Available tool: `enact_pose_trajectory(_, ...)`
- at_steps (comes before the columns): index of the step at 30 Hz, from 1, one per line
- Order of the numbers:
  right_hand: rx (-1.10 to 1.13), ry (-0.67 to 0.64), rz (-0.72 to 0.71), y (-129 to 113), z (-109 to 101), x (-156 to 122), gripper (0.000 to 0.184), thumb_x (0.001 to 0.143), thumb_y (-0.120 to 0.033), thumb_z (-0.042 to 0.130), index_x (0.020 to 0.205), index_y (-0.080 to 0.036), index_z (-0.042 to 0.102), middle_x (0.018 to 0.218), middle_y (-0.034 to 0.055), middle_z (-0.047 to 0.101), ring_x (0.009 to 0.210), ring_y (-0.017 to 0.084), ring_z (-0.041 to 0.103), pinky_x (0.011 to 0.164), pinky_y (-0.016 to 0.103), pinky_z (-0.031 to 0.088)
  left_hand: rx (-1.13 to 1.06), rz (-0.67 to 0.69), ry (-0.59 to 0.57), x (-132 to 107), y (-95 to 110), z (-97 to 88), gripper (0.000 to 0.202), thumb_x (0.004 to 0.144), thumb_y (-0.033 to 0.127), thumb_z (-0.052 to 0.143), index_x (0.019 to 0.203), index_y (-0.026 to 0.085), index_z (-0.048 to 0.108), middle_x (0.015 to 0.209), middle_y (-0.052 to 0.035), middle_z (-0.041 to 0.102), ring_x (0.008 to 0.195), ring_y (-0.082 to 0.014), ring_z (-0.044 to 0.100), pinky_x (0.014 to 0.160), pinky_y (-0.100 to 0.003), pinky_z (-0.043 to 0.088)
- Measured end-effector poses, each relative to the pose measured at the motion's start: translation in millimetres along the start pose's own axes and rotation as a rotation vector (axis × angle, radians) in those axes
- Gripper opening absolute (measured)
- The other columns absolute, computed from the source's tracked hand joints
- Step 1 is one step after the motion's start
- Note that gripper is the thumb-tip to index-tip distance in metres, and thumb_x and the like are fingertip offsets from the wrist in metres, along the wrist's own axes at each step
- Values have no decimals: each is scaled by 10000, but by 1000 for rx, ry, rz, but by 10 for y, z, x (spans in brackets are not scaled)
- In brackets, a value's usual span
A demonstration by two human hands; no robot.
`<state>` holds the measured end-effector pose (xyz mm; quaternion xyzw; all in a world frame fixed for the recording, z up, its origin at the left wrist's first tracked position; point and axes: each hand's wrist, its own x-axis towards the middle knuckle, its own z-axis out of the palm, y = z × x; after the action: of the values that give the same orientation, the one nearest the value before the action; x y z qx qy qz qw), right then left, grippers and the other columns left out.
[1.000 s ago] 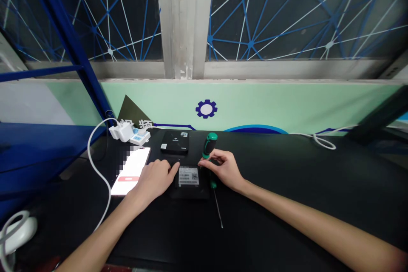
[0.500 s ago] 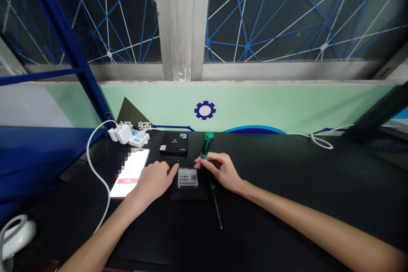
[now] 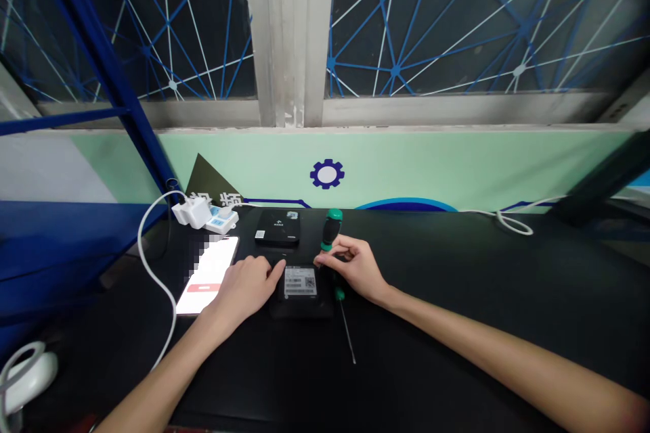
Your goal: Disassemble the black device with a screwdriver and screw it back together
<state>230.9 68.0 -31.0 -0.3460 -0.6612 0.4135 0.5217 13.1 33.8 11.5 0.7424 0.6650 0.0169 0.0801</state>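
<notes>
A black set-top box [image 3: 300,308] lies label side up on the table, with a white printed label [image 3: 300,282] on it. My left hand [image 3: 251,284] holds its left side, the thumb against the upper left corner and the other fingers curled. In my right hand [image 3: 358,267], a green and black screwdriver [image 3: 332,229] stands nearly upright over the box's upper right corner. Thumb and fingers pinch it below the handle, and its tip is hidden. A second screwdriver [image 3: 347,328] lies right of the box, its handle partly under my right hand.
Behind lies another flat black box [image 3: 277,227]. A phone with a lit screen [image 3: 206,281] is left of my left hand, near a power strip [image 3: 222,220] with white plugs [image 3: 193,212]. A white cable [image 3: 161,284] curves down the left. At far left is a white rounded object [image 3: 30,379].
My right fingers have closed in lower on the screwdriver and shifted slightly. The screwdriver leans a little differently, its top slightly right. My left hand and the box stay put.
</notes>
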Motion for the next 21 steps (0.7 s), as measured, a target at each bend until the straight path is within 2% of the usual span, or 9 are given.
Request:
enact_pose_trajectory(8,-69,-83,-47,-94,-4,-19,307,886,-435,677,703,-189,690,777,69,782,736,217,727,700,318,561,5,-1,-2,9,-6,4,634,999,534,267,700,178,699,793,-129,732,806,-301,705,626,-327,438)
enact_pose_trajectory(15,-161,-128,-146,-125,-27,-21,308,959,-438,568,922,-194,754,877,71,772,796,217,709,766,347,567,-5,2,-2,7,-9,1,642,1000,537,260,691,184,697,780,-123,726,776,-294,703,621,-330,441)
enact_pose_trajectory(18,-208,-91,-180,-94,-24,-19,275,936,-430,608,927,-202,762,870,69,743,781,207,689,734,329,561,-6,8,-1,8,-12,3,641,999,540,259,688,187,695,790,-121,726,785,-297,701,621,-334,441)
enact_pose_trajectory(21,-126,-32,-119,-41,-6,-7,266,824,-454,738,787,-191,728,812,62,729,746,208,694,697,322,571,-3,10,4,14,-17,11,638,1001,533,257,680,191,690,777,-119,725,791,-306,701,616,-341,436)
